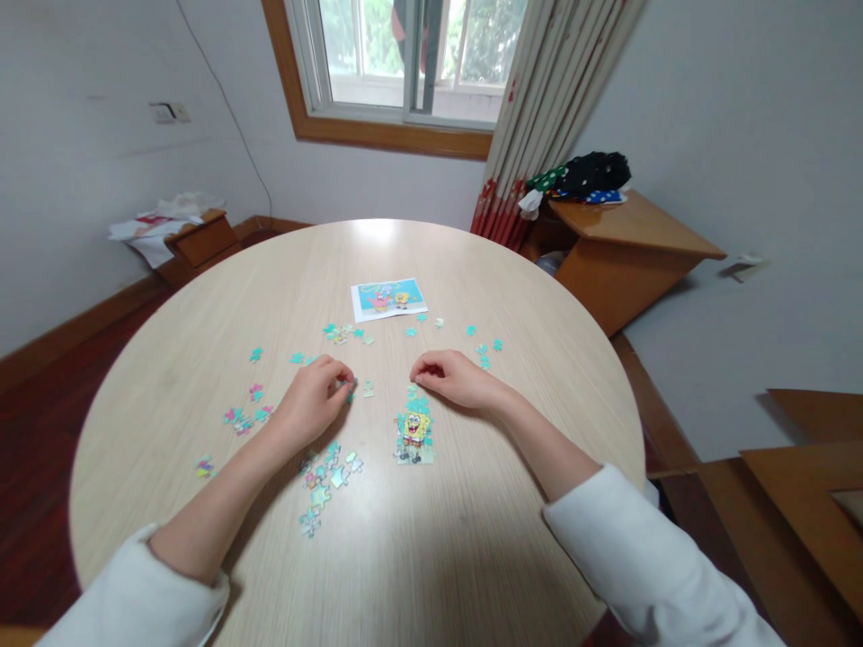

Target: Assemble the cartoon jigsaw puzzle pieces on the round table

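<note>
A partly joined jigsaw puzzle (416, 427) with a yellow cartoon sponge figure lies on the table in front of me. My right hand (455, 377) is closed just past its far end, thumb and fingertips together; what they pinch, if anything, is too small to make out. To the left, my left hand (318, 400) has its fingers closed on a small teal puzzle piece (351, 394), mostly covered by the fingertips. A pale loose piece (368, 389) lies between the two hands. More loose pieces (320, 494) are gathered near my left forearm.
A printed reference picture (389, 299) lies beyond my hands on the round table (499, 539). Scattered pieces lie at the left (246, 419), at the back (343, 333) and right (484, 352). A wooden cabinet (627, 229) with cloths stands behind right.
</note>
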Demonstrator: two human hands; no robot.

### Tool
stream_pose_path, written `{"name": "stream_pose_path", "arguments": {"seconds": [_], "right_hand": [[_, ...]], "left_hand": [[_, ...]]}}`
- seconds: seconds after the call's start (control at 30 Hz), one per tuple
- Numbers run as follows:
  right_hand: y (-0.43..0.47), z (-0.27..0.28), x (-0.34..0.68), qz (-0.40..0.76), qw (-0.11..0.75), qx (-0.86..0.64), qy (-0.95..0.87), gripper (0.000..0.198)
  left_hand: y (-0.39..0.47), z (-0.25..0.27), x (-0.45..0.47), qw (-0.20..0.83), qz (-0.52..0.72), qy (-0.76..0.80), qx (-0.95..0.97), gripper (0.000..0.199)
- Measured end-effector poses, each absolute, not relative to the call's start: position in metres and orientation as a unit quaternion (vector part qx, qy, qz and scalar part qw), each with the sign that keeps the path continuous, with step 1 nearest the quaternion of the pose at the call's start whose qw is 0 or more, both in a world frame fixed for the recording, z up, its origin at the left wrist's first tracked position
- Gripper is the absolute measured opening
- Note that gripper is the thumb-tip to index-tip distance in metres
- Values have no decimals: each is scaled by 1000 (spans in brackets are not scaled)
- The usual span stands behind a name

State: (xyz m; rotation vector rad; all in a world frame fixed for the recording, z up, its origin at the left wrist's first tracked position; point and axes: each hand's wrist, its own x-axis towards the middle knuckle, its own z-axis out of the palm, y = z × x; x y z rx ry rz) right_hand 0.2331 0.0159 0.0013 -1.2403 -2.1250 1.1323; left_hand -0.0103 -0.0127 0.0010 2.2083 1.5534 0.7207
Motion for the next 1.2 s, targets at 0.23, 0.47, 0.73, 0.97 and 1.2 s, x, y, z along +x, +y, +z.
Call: {"name": "stream_pose_path", "arguments": {"seconds": [0.23,0.47,0.73,0.97,1.2], "right_hand": [[15,3,233,404,217,-451,-766,13],[14,3,233,408,219,-453,-762,13],[14,3,233,407,220,-450,-763,13],[14,3,233,398,217,-452,-768,13],[13,4,232,401,219,-455,-764,13]], "left_hand": [[-13,2,-9,178,246,559,772,13],[-15,8,-7,178,270,571,754,7],[-17,14,-6,166,314,589,725,9],[-17,12,-6,168,319,584,727,9],[-15,11,-9,160,333,584,723,8]]}}
